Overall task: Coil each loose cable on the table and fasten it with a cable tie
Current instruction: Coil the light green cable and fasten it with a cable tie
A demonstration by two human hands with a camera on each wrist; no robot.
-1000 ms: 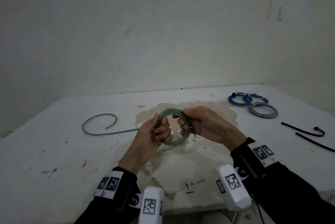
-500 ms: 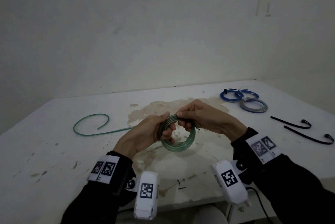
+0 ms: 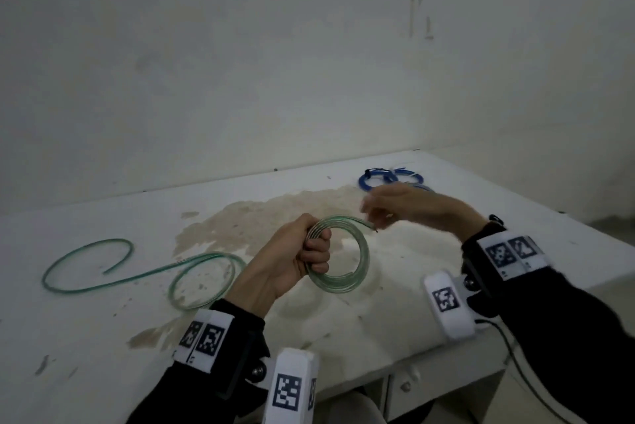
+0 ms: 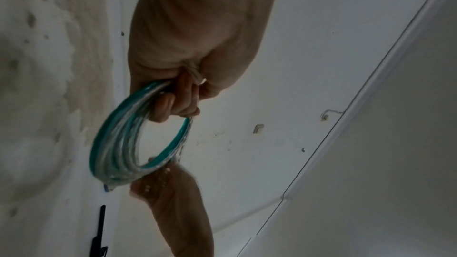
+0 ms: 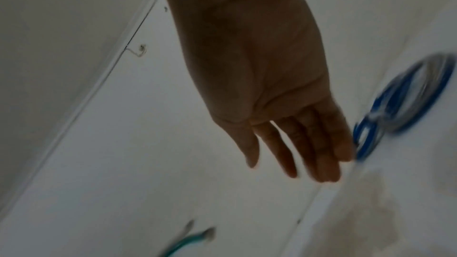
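The left hand [image 3: 295,262] has its grip curled round the green cable coil [image 3: 347,255] above the desk [image 3: 86,337]; the loose tail trails left. The right hand [image 5: 279,93] hovers with fingers spread, near the blue coil [image 3: 374,178].

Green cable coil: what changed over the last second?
The right hand let go of the green cable coil and swung right, fingers straight. More loose cable has looped on the table. The left hand still grips the coil.
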